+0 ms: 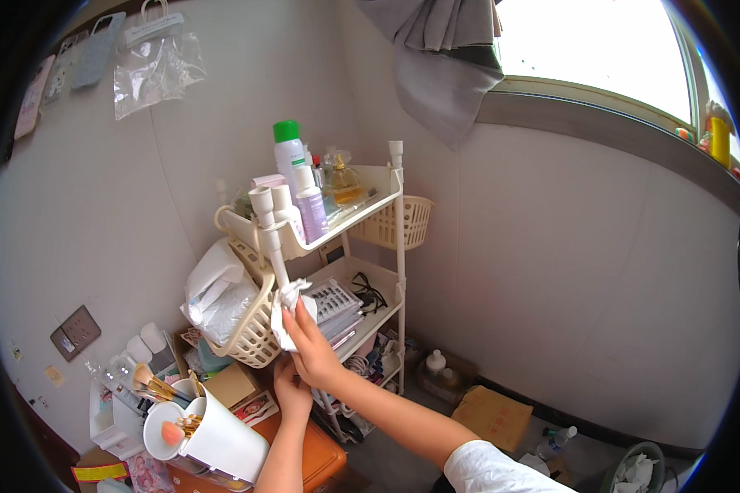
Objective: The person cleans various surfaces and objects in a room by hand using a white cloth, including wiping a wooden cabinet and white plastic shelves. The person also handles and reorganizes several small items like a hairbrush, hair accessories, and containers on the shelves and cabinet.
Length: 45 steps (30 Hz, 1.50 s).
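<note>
A crumpled white tissue or cloth (293,311) is in my right hand (314,354), pressed about the front post (275,252) of a white plastic shelf rack. Just below, my left hand (291,389) is up against the same post area. Its fingers are partly hidden, so I cannot tell whether it grips the rack. On the top tier (320,241) stand a green-capped spray can (287,145), a purple-labelled bottle (312,212) and a perfume bottle (346,186). The middle tier (376,317) carries clear flat cases (333,302) and black-framed glasses (368,293). A beige basket (256,336) holding a plastic bag (219,296) hangs left of my hands.
A white brush holder (228,431) with makeup brushes (154,382) stands on an orange-brown surface (324,456) at lower left. A cardboard box (492,416), a plastic bottle (556,442) and a waste bin (657,459) are on the floor. Another basket (416,222) hangs behind the rack.
</note>
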{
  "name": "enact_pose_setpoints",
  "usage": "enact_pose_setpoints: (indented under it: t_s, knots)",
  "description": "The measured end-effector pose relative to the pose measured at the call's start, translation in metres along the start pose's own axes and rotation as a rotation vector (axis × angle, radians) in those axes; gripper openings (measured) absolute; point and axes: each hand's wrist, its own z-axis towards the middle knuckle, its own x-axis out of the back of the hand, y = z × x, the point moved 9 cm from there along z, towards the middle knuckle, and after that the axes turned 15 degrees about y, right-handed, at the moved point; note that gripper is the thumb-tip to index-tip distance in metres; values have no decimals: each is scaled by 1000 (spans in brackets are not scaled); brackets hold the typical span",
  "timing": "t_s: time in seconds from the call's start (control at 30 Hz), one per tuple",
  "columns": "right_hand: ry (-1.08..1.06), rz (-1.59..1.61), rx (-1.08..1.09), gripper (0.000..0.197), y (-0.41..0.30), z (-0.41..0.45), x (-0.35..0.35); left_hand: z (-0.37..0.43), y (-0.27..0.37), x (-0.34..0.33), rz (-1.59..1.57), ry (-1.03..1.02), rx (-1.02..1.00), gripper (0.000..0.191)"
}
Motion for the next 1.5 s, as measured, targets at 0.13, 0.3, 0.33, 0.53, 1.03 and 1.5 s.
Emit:
enact_pose_setpoints:
  t_s: [0.13,0.3,0.33,0.53,1.03,1.5]
  knots:
    - [-29,-94,4,50,11,-48,5,5,3,-2,13,32,26,24]
    - [-120,-338,59,47,13,-68,5,-1,-18,-1,-66,-74,218,23]
    - [-131,-391,83,46,10,-71,5,0,-17,-1,-22,-96,163,22]
    - [-288,-471,155,43,26,-121,0,-3,-27,0,-213,-96,283,29]
    - [47,-102,-493,33,72,-152,5,-2,-21,-7,-97,-150,182,27]
    - [-48,-116,-605,28,93,-190,12,2,-24,-5,-59,-119,260,27]
